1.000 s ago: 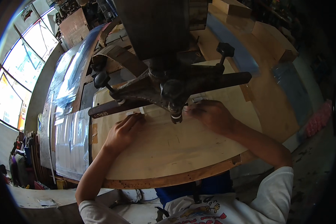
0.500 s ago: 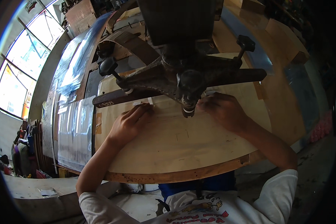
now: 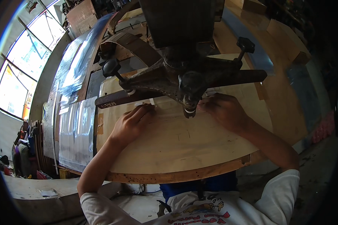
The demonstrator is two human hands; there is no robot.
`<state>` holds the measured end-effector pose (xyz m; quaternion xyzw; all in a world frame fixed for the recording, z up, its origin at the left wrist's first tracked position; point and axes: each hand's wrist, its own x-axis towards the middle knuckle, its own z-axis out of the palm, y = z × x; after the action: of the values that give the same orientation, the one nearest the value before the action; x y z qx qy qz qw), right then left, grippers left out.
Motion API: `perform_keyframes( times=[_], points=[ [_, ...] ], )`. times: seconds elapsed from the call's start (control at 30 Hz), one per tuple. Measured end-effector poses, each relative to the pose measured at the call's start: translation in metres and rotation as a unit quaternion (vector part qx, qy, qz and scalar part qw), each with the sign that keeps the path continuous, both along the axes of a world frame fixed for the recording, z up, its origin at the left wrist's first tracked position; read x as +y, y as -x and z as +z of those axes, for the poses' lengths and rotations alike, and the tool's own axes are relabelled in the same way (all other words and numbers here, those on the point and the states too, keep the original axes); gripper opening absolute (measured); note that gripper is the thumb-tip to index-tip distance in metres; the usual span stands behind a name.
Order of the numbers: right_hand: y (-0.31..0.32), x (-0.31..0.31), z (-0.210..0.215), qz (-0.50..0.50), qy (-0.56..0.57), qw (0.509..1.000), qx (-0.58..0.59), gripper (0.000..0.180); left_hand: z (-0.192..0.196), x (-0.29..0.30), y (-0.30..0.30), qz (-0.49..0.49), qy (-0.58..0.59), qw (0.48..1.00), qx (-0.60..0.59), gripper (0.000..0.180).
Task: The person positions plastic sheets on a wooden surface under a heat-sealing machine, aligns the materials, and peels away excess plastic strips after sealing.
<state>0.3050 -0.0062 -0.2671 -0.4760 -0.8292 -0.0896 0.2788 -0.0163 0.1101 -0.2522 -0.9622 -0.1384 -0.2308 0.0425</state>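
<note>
A dark metal machine head (image 3: 184, 73) with black knobs and a long crossbar (image 3: 233, 78) hangs over a pale cream board (image 3: 176, 150). My left hand (image 3: 133, 123) rests on the board just in front of the bar's left part. Its fingers are curled together beside a small whitish strip (image 3: 152, 101). On the other side of the machine's lower tip, my right hand (image 3: 225, 112) is closed too, its fingertips partly behind that tip. A small pale piece (image 3: 212, 90) lies by its knuckles. What either hand pinches is hidden or too small to name.
Clear plastic sheets (image 3: 77, 131) lie on the left of the bench. A curved brown strip (image 3: 133, 43) arches behind the machine. At the right stand cardboard boxes (image 3: 287, 41) near a blue sheet (image 3: 248, 41). The wooden bench edge (image 3: 176, 177) runs before my body.
The machine and board appear shifted very slightly in the picture. Both hands keep almost the same place and finger pose.
</note>
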Motion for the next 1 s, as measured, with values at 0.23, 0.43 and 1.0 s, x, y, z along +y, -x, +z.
perform_keyframes(
  times=[0.23, 0.43, 1.0],
  points=[
    [0.000, 0.000, 0.002, -0.008, 0.017, 1.000, 0.005, 0.013, -0.002, 0.001, -0.001, 0.002, -0.005, 1.000, 0.005, 0.030],
    [0.000, 0.000, 0.005, -0.003, -0.003, 1.000, -0.005, 0.014, 0.004, 0.001, -0.001, 0.002, -0.008, 1.000, 0.009, 0.029],
    [-0.005, -0.018, 0.028, 0.100, 0.095, 0.990, -0.014, 0.016, 0.015, -0.006, 0.002, -0.010, -0.003, 0.999, 0.048, 0.025]
  ],
)
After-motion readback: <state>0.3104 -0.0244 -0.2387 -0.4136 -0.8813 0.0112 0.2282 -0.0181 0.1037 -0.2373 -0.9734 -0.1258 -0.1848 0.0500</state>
